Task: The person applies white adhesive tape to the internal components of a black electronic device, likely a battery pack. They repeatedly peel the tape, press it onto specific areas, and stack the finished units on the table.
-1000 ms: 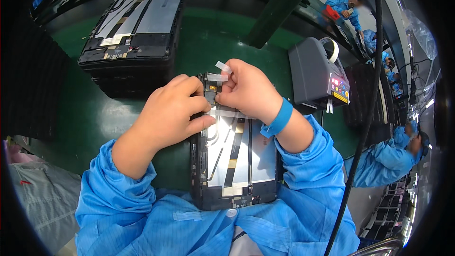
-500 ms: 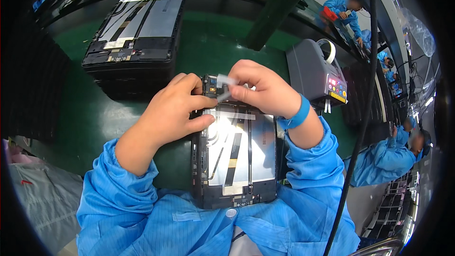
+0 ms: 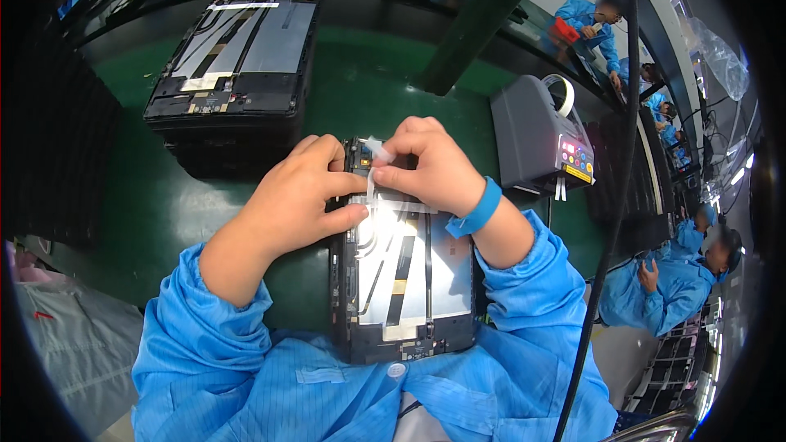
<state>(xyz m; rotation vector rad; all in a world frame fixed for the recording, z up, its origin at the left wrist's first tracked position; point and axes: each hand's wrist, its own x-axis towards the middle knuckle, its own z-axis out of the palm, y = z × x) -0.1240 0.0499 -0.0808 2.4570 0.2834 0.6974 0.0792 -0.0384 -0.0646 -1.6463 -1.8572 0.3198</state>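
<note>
An opened tablet (image 3: 449, 255) lies before me, its silver inner panel, dark strips and black frame exposed. My left hand (image 3: 299, 192) grips its far left edge, with the index finger and thumb resting near the upper corner. Over that corner my right hand (image 3: 432, 165) pinches a strip of translucent tape (image 3: 375, 150). One end of the tape sticks up from the pinch, and another length hangs toward the panel beside my left index finger. A pale strip (image 3: 413, 205) crosses the panel's upper part. My right fingers hide part of the tablet's far end.
At the far left stands a stack of similar opened tablets (image 3: 270, 41). A grey tape dispenser (image 3: 532, 135) with a white roll is on the right of the green table (image 3: 360, 74). A black cable (image 3: 610, 237) hangs at right. Co-workers in blue sit beyond, one at right (image 3: 663, 295).
My right hand has moved left and slightly nearer with the tape, now close to my left index finger. My left hand stays nearly in place.
</note>
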